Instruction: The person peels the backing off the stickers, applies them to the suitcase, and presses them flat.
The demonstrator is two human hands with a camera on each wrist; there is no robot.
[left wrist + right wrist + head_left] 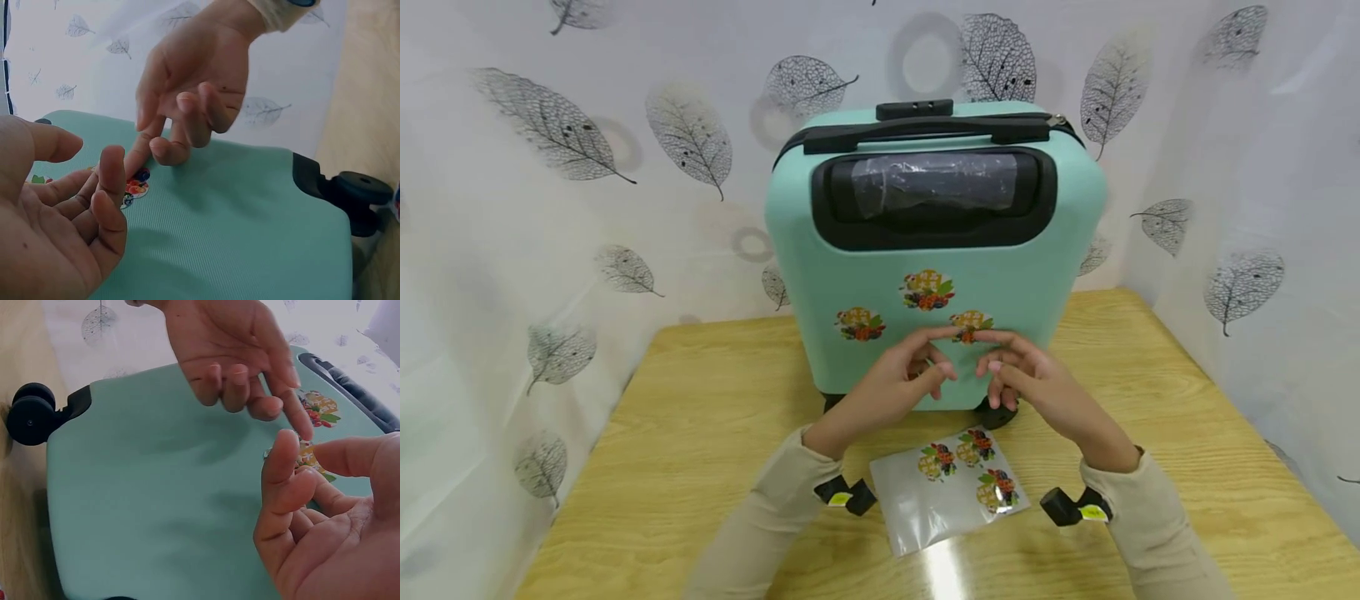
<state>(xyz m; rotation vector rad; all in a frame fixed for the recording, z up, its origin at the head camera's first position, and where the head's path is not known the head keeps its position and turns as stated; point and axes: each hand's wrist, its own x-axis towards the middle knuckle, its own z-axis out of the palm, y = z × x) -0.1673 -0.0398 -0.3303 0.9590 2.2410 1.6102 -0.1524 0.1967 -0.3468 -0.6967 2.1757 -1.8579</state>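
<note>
A mint-green suitcase (850, 267) stands upright, with three round fruit stickers on its front. Both index fingertips touch the lower right sticker (972, 323), one from either side. The left hand (898, 375) stretches its index finger over the sticker's left edge, while its other fingers bend loosely around nothing. From the right, the right hand (1037, 379) lays its index finger on the same sticker, its remaining fingers loosely bent too. In the right wrist view, part of that sticker (307, 456) shows between the fingers. The other two are the top sticker (927, 290) and left sticker (860, 324).
A clear sticker sheet (917, 508) bearing three more fruit stickers lies on the wooden table (700, 450) below the suitcase. Black wheels (996, 414) are at the suitcase's base. A white leaf-patterned cloth (700, 233) hangs behind and at both sides.
</note>
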